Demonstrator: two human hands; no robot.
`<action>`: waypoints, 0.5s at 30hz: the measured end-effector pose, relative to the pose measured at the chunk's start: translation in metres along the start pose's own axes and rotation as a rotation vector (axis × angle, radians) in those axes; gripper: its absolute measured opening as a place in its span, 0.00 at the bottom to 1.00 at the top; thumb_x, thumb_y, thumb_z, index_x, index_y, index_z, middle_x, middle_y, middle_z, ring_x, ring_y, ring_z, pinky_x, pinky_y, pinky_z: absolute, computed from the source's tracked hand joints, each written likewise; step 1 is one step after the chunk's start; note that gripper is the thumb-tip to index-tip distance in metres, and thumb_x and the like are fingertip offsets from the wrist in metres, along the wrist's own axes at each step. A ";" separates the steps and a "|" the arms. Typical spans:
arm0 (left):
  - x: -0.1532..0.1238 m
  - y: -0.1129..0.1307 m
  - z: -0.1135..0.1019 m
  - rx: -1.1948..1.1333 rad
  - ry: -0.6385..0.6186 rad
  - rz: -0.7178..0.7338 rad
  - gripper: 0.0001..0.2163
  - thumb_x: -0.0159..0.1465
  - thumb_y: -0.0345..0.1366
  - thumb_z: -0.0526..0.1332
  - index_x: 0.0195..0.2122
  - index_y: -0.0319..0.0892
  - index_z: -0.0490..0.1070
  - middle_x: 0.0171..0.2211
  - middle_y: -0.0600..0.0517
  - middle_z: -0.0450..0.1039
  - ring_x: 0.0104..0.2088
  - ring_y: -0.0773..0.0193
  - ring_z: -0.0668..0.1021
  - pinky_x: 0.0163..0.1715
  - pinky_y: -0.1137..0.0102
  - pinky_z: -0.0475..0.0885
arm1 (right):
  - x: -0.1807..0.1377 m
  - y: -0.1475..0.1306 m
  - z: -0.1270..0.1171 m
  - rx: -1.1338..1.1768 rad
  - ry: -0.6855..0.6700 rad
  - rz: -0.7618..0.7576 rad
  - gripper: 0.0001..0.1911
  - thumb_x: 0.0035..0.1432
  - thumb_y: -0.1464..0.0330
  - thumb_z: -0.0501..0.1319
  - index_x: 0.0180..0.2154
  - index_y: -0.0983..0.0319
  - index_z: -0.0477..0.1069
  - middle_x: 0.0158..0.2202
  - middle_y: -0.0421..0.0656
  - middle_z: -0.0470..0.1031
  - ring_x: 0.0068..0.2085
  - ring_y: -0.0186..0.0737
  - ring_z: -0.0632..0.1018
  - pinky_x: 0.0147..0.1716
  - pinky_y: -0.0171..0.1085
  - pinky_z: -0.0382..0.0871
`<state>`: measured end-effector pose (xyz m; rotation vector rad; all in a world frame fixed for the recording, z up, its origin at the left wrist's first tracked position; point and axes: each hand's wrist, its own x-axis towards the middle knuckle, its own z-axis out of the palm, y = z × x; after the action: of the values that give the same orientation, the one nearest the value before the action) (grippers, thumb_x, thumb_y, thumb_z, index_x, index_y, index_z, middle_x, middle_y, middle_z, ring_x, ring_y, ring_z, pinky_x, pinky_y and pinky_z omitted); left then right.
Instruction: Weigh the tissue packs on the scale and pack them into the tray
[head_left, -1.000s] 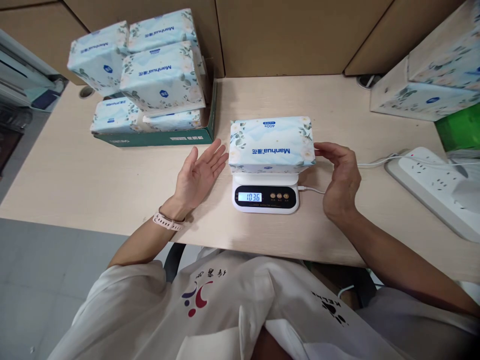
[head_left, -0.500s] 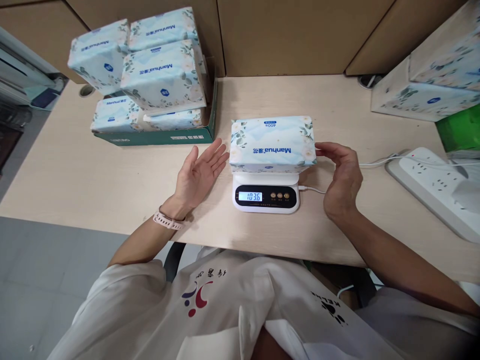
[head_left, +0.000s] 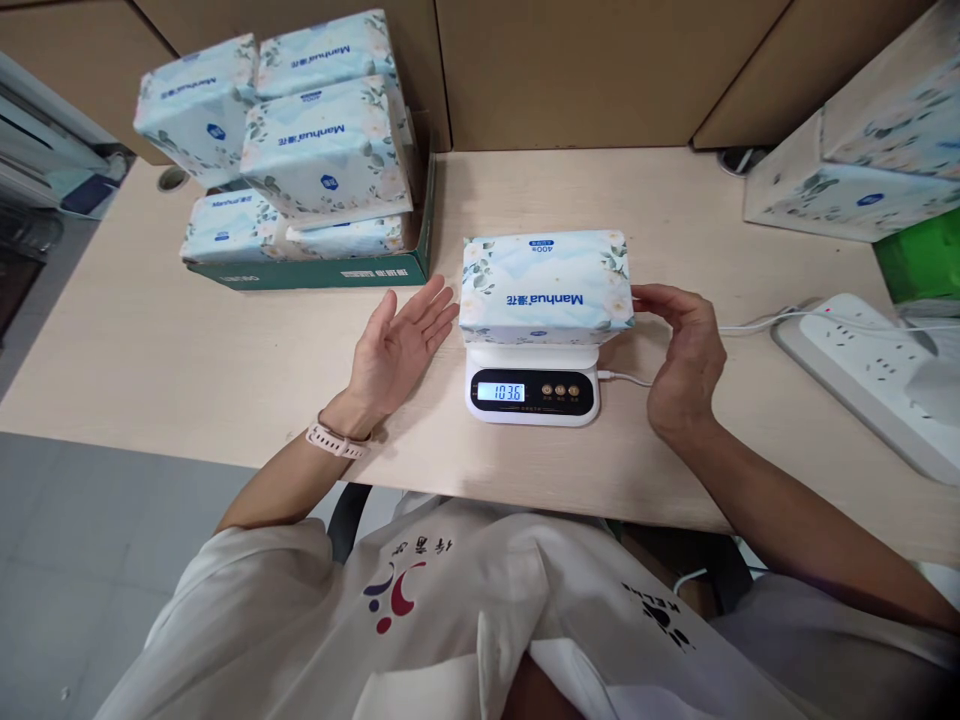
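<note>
Tissue pack [head_left: 546, 285]: lay flat on the platform of the scale, printed face up, lettering upside down from the wearer's side; overhung the platform on both sides.
Scale [head_left: 532, 388]: white, stood on the desk near its front edge, just in front of the wearer; lit display read 103.6; three small round buttons to the right of the display.
Left hand [head_left: 397, 350]: rested on the desk just left of the pack, palm up and open, fingers spread and pointing at the pack's left end; gripped nothing; fingertips close to the pack, contact not clear.
Right hand [head_left: 686, 355]: held on edge to the right of the pack, fingers loosely curved and apart, closed on nothing; fingertips at the pack's right end, touching or nearly so.
Wristband [head_left: 335, 441]: pale, worn on the left wrist.
Desk [head_left: 187, 340]: light wood grain.
Green tray [head_left: 360, 272]: at the far left of the desk, filled with stacked tissue packs of the same print.
Cable [head_left: 622, 378]: white, ran from the scale's right side under the right hand.
Power strip [head_left: 862, 375]: white, at the right edge of the desk.
Right-hand stack [head_left: 855, 160]: more packs of the same print, at the far right.
</note>
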<state>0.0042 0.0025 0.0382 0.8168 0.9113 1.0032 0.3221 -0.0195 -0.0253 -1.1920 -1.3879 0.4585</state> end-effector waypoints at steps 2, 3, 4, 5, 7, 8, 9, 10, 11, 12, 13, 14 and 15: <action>0.000 0.000 0.000 -0.004 -0.009 0.005 0.32 0.76 0.61 0.52 0.70 0.45 0.74 0.75 0.48 0.67 0.78 0.50 0.65 0.81 0.54 0.54 | 0.000 0.000 0.000 0.006 0.002 0.005 0.30 0.78 0.49 0.46 0.57 0.61 0.76 0.54 0.50 0.81 0.54 0.46 0.82 0.61 0.55 0.75; 0.000 -0.001 -0.001 -0.004 -0.013 0.007 0.32 0.76 0.61 0.52 0.70 0.45 0.74 0.75 0.48 0.67 0.78 0.50 0.65 0.81 0.54 0.54 | 0.000 0.000 0.000 0.010 0.000 0.005 0.30 0.78 0.49 0.46 0.57 0.60 0.76 0.54 0.50 0.81 0.54 0.47 0.82 0.62 0.56 0.75; 0.000 -0.001 -0.001 -0.004 -0.015 0.007 0.32 0.76 0.61 0.52 0.70 0.45 0.74 0.76 0.48 0.67 0.79 0.49 0.64 0.81 0.54 0.54 | 0.000 0.000 0.000 0.012 -0.003 0.004 0.29 0.78 0.49 0.45 0.57 0.59 0.76 0.54 0.50 0.81 0.54 0.47 0.82 0.62 0.58 0.75; 0.000 -0.001 -0.001 -0.004 -0.016 0.007 0.32 0.76 0.61 0.52 0.70 0.45 0.74 0.76 0.48 0.67 0.79 0.49 0.64 0.81 0.54 0.54 | -0.001 0.000 0.000 0.014 -0.006 0.003 0.29 0.78 0.49 0.45 0.57 0.58 0.76 0.55 0.50 0.80 0.54 0.48 0.82 0.62 0.58 0.74; 0.000 -0.001 0.000 -0.003 -0.015 0.005 0.33 0.75 0.61 0.54 0.70 0.45 0.73 0.76 0.47 0.66 0.79 0.48 0.63 0.81 0.54 0.54 | -0.001 0.000 0.000 0.014 -0.007 0.005 0.28 0.78 0.49 0.45 0.57 0.56 0.76 0.55 0.49 0.80 0.55 0.49 0.82 0.63 0.60 0.74; 0.000 0.000 0.000 -0.003 -0.016 0.005 0.33 0.75 0.62 0.54 0.70 0.44 0.73 0.76 0.47 0.66 0.79 0.48 0.63 0.81 0.53 0.53 | -0.001 0.000 0.000 0.014 -0.005 0.004 0.28 0.78 0.49 0.45 0.57 0.55 0.77 0.54 0.49 0.80 0.54 0.49 0.82 0.63 0.60 0.74; 0.000 0.000 0.000 -0.003 -0.018 0.006 0.34 0.74 0.62 0.54 0.70 0.44 0.74 0.76 0.47 0.66 0.79 0.48 0.63 0.82 0.53 0.53 | -0.001 0.000 0.000 0.015 -0.004 0.002 0.28 0.78 0.49 0.45 0.57 0.55 0.77 0.54 0.49 0.80 0.54 0.49 0.82 0.63 0.60 0.74; 0.000 0.000 0.001 -0.003 -0.022 0.008 0.33 0.74 0.62 0.54 0.70 0.45 0.74 0.76 0.47 0.66 0.79 0.48 0.62 0.82 0.53 0.52 | -0.001 0.000 0.000 0.017 -0.002 0.001 0.28 0.78 0.49 0.46 0.57 0.55 0.77 0.54 0.49 0.80 0.54 0.49 0.82 0.63 0.60 0.74; 0.000 0.000 0.001 -0.001 -0.025 0.010 0.33 0.74 0.62 0.54 0.69 0.45 0.74 0.76 0.48 0.66 0.80 0.48 0.62 0.82 0.53 0.52 | -0.001 -0.001 0.000 0.021 0.000 0.000 0.28 0.77 0.48 0.46 0.57 0.55 0.77 0.54 0.49 0.80 0.54 0.49 0.82 0.63 0.60 0.74; 0.000 0.000 0.001 0.004 -0.029 0.012 0.32 0.74 0.62 0.54 0.69 0.46 0.75 0.76 0.49 0.66 0.80 0.49 0.61 0.82 0.53 0.51 | -0.001 -0.001 0.001 0.024 0.001 0.000 0.28 0.77 0.48 0.47 0.57 0.56 0.77 0.54 0.49 0.80 0.55 0.50 0.82 0.63 0.60 0.73; 0.000 0.000 0.002 0.010 -0.032 0.014 0.32 0.74 0.62 0.54 0.68 0.47 0.75 0.76 0.50 0.66 0.80 0.50 0.60 0.82 0.53 0.51 | 0.000 -0.002 0.001 0.027 0.002 -0.001 0.27 0.77 0.49 0.48 0.57 0.56 0.77 0.54 0.50 0.80 0.55 0.50 0.82 0.63 0.59 0.73; 0.000 0.000 0.002 0.017 -0.036 0.015 0.31 0.74 0.62 0.54 0.68 0.48 0.76 0.76 0.51 0.66 0.81 0.51 0.59 0.82 0.53 0.50 | 0.000 -0.002 0.001 0.028 0.004 -0.003 0.27 0.77 0.49 0.48 0.57 0.56 0.77 0.54 0.50 0.80 0.55 0.49 0.81 0.63 0.58 0.73; 0.000 -0.001 0.002 0.023 -0.039 0.016 0.31 0.74 0.61 0.55 0.68 0.48 0.76 0.77 0.52 0.65 0.81 0.51 0.59 0.82 0.53 0.50 | 0.000 -0.003 0.002 0.029 0.008 -0.008 0.27 0.77 0.49 0.48 0.57 0.56 0.77 0.54 0.50 0.80 0.55 0.49 0.81 0.63 0.57 0.73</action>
<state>0.0063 0.0024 0.0382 0.8616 0.8852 0.9889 0.3195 -0.0203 -0.0236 -1.1635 -1.3746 0.4657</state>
